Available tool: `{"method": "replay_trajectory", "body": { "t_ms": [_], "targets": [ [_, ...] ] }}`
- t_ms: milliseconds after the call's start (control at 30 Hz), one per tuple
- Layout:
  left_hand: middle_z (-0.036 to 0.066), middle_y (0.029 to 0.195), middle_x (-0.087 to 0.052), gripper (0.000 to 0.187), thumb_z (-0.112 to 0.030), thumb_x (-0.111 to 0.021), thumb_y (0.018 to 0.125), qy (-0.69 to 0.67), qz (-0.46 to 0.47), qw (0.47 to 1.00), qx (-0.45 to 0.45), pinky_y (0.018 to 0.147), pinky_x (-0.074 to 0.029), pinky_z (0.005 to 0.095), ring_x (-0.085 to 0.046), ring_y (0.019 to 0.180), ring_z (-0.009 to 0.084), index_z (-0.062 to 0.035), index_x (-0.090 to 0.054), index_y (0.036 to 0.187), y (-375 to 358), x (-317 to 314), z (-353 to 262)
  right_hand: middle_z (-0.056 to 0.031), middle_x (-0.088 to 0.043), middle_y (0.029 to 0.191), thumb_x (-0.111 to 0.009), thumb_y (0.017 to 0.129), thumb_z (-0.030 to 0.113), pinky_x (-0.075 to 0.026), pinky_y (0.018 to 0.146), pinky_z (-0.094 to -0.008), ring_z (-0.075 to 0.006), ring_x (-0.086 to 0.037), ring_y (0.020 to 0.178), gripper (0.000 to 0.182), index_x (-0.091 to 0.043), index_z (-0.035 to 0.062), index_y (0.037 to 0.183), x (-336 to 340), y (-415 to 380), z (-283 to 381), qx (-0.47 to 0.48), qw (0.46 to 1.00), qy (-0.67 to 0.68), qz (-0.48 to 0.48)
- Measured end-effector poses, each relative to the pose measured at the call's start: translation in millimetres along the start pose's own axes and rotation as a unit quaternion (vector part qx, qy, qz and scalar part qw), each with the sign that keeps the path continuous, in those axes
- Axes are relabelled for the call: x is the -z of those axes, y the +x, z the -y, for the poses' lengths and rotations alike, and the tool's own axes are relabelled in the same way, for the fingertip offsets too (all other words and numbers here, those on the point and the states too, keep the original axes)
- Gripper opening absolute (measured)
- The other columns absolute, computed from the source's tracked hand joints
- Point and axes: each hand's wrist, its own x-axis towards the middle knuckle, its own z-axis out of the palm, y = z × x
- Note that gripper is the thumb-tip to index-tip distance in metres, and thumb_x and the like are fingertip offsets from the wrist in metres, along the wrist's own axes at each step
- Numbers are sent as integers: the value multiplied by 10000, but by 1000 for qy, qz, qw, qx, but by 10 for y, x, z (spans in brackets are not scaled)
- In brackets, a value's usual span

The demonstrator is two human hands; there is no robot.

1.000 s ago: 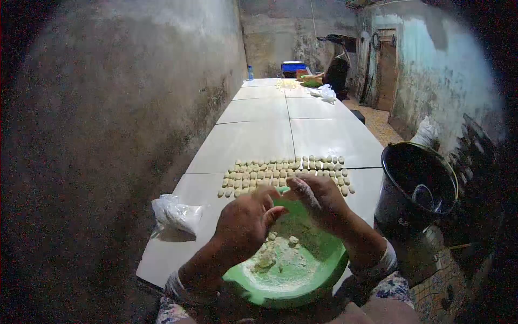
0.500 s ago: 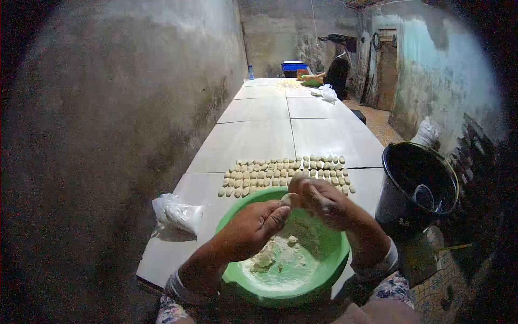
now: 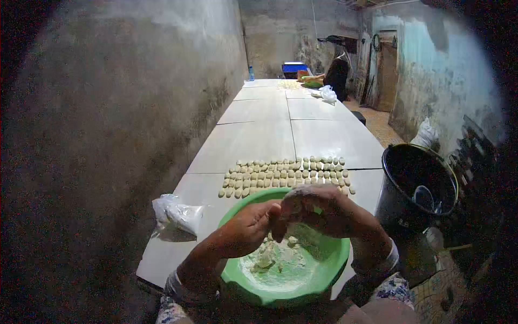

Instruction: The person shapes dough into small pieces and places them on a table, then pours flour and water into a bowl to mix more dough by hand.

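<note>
My left hand [image 3: 249, 227] and my right hand [image 3: 326, 208] meet over a green basin [image 3: 339, 258]. The left fingers are closed, thumb up. The right hand, dusted with flour, curls over with its fingertips bent down against the left. The small piece of dough seen between them a moment earlier is hidden by the fingers now. Inside the basin lie white flour [image 3: 288, 278] and crumbly dough lumps [image 3: 264, 260]. Just beyond its rim, rows of small oval dough pieces [image 3: 268, 175] rest on the white table [image 3: 237, 143].
A white plastic bag [image 3: 178, 213] sits left of the basin, near the wall. To the right stands a black bucket [image 3: 399, 194] with a clear container [image 3: 423, 197] inside. At the far end are a blue crate [image 3: 294, 67], a bottle [image 3: 251, 73] and a person in dark clothing [image 3: 337, 75].
My right hand has turned and curled downward over my left. The dough piece between them has gone out of sight. The rows of dough pieces look the same.
</note>
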Motion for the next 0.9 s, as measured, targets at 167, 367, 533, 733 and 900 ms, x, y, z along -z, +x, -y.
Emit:
{"method": "replay_trajectory", "body": {
  "t_ms": [167, 367, 533, 733, 900],
  "targets": [
    [70, 769, -533, 439, -407, -330, 977, 9, -40, 998, 43, 668, -432, 285, -505, 692, 143, -13, -523, 994, -3, -27, -74, -147, -614, 891, -554, 882, 238, -474, 753, -346, -271, -614, 845, 217, -554, 44, 979, -11, -19, 28, 0, 997, -13, -79],
    [133, 844, -580, 435, -382, -340, 980, 104, -63, 993, 0, 715, -443, 318, -563, 774, 210, 0, -531, 1064, 50, -124, -98, -207, -615, 898, -449, 925, 339, -464, 765, -388, -350, -605, 842, 350, -563, 15, 992, -129, 30, -123, -113, 993, -14, -22],
    [166, 829, -584, 498, -441, -321, 971, 168, -41, 984, 38, 721, -441, 363, -576, 785, 280, 9, -536, 972, -3, -45, -169, -72, -498, 688, -433, 961, 281, -425, 649, -295, -132, -479, 680, 320, -528, 4, 833, -185, 57, -102, -110, 991, 43, -65],
    [77, 742, -543, 498, -456, -360, 958, 48, -46, 997, 40, 655, -434, 302, -529, 702, 170, 13, -529, 950, 26, -47, -58, -72, -519, 730, -352, 958, 456, -420, 671, -296, -142, -496, 706, 484, -518, 10, 872, -180, 25, -123, -105, 991, 7, -79],
    [35, 722, -517, 383, -327, -372, 978, -3, -129, 991, 33, 621, -419, 305, -469, 664, 123, 27, -520, 976, 20, -14, -77, -177, -391, 1337, -320, 909, 577, -364, 978, -408, -316, -425, 1203, 710, -192, 99, 1418, -188, 94, -170, -23, 980, 110, -164]
  ]
}}
